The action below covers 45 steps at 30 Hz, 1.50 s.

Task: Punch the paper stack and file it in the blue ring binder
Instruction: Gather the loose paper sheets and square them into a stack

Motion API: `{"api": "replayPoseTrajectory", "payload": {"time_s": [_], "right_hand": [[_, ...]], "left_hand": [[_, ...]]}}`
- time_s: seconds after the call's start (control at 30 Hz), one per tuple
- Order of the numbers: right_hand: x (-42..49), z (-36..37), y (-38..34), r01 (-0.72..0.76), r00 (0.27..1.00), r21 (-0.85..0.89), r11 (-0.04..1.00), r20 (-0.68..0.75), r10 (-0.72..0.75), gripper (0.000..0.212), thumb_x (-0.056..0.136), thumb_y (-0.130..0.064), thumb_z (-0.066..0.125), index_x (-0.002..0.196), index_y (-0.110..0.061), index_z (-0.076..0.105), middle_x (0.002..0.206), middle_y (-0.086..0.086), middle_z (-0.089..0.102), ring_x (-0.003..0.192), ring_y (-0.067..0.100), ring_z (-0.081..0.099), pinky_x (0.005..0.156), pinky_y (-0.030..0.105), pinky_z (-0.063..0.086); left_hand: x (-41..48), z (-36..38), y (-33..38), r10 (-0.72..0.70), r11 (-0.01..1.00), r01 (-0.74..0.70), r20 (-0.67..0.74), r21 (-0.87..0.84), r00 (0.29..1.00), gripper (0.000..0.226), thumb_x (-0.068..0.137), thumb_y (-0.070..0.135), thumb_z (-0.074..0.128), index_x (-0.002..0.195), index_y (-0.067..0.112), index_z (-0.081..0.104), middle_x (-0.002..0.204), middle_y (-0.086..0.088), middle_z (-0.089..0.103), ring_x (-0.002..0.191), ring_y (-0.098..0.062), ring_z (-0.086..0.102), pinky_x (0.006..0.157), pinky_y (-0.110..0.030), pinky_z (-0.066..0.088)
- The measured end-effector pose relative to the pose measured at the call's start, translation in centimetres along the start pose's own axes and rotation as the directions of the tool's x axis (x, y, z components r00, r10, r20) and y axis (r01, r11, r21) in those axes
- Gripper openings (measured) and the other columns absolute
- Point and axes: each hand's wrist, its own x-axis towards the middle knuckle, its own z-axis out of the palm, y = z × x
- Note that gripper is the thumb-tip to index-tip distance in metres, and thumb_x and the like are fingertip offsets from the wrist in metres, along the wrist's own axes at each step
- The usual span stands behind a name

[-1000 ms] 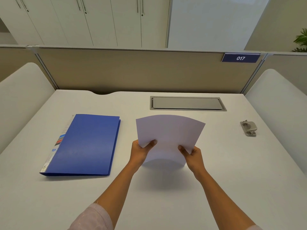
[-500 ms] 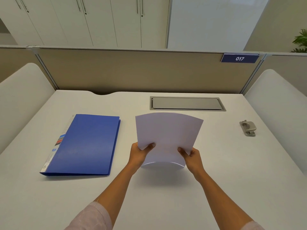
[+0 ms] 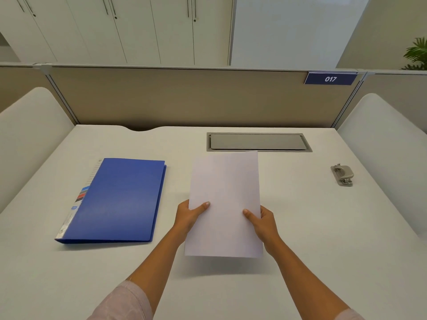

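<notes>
A white paper stack (image 3: 225, 199) hangs just above the middle of the white desk (image 3: 323, 239), nearly flat and lengthwise away from me. My left hand (image 3: 188, 217) grips its left edge and my right hand (image 3: 263, 221) grips its right edge, thumbs on top. The blue ring binder (image 3: 120, 199) lies closed on the desk to the left of the paper. A grey hole punch (image 3: 342, 174) sits far right on the desk, well apart from both hands.
A grey cable hatch (image 3: 258, 142) is set into the desk behind the paper. A beige partition (image 3: 184, 98) with a blue "017" sign (image 3: 330, 79) closes the back. White curved side panels (image 3: 381, 139) flank the desk.
The paper stack stood upright and bowed on its lower edge; now it is laid back almost flat and straightened, with both hands still on its sides, slightly lower and wider apart.
</notes>
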Motion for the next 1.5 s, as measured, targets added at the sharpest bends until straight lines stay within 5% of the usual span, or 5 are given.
{"api": "replayPoseTrajectory", "payload": {"time_s": [0.5, 0.77, 1.0, 1.23, 1.5], "right_hand": [[0.0, 1.1, 2.9, -0.07, 0.997, -0.093, 0.993, -0.018, 0.069, 0.045, 0.086, -0.028, 0.066, 0.126, -0.02, 0.049, 0.119, 0.0, 0.061, 0.105, 0.021, 0.06, 0.093, 0.041, 0.051], [1.6, -0.7, 3.2, -0.01, 1.0, -0.277, 0.961, -0.026, 0.003, 0.052, 0.085, -0.009, 0.064, 0.13, -0.023, 0.041, 0.114, 0.007, 0.059, 0.09, 0.016, 0.059, 0.069, 0.02, 0.046], [1.7, -2.2, 5.8, 0.202, 0.979, -0.721, 0.663, 0.145, -0.14, 0.064, 0.094, -0.038, 0.05, 0.149, -0.022, 0.023, 0.154, -0.006, 0.026, 0.142, 0.019, 0.021, 0.115, 0.034, 0.019], [1.1, -2.4, 8.4, 0.328, 0.944, -0.854, 0.404, 0.311, -0.108, 0.075, 0.086, -0.068, 0.01, 0.15, -0.033, -0.008, 0.156, -0.016, -0.015, 0.145, 0.015, -0.018, 0.118, 0.036, -0.008], [1.1, -2.2, 9.2, 0.325, 0.945, -0.892, 0.313, 0.295, -0.142, 0.072, 0.088, -0.066, 0.005, 0.148, -0.032, -0.015, 0.154, -0.015, -0.02, 0.144, 0.015, -0.021, 0.118, 0.037, -0.009]], "left_hand": [[0.1, 0.2, -3.2, -0.072, 0.993, 0.075, -0.039, 0.087, 0.997, 0.054, 0.077, 0.034, 0.077, 0.121, 0.009, 0.057, 0.113, -0.009, 0.066, 0.097, -0.03, 0.065, 0.088, -0.045, 0.054], [1.8, 0.7, -3.9, -0.079, 0.986, 0.086, -0.052, 0.146, 0.996, 0.052, 0.076, 0.031, 0.079, 0.118, 0.007, 0.059, 0.114, -0.011, 0.067, 0.097, -0.031, 0.065, 0.087, -0.043, 0.054], [2.5, 0.9, -4.7, -0.041, 0.968, 0.066, -0.106, 0.243, 0.994, 0.052, 0.077, 0.033, 0.077, 0.119, 0.008, 0.058, 0.115, -0.011, 0.066, 0.098, -0.031, 0.064, 0.088, -0.044, 0.054], [2.3, 0.7, -5.3, 0.115, 0.884, -0.002, -0.214, 0.467, 0.97, 0.057, 0.084, 0.034, 0.07, 0.131, 0.02, 0.041, 0.124, -0.007, 0.061, 0.104, -0.029, 0.062, 0.082, -0.036, 0.05], [1.8, 1.8, -7.0, 0.441, 0.419, -0.326, 0.124, 0.848, 0.889, 0.064, 0.095, 0.045, 0.048, 0.15, 0.025, 0.024, 0.159, 0.003, 0.017, 0.146, -0.02, 0.018, 0.117, -0.041, 0.017]]}}
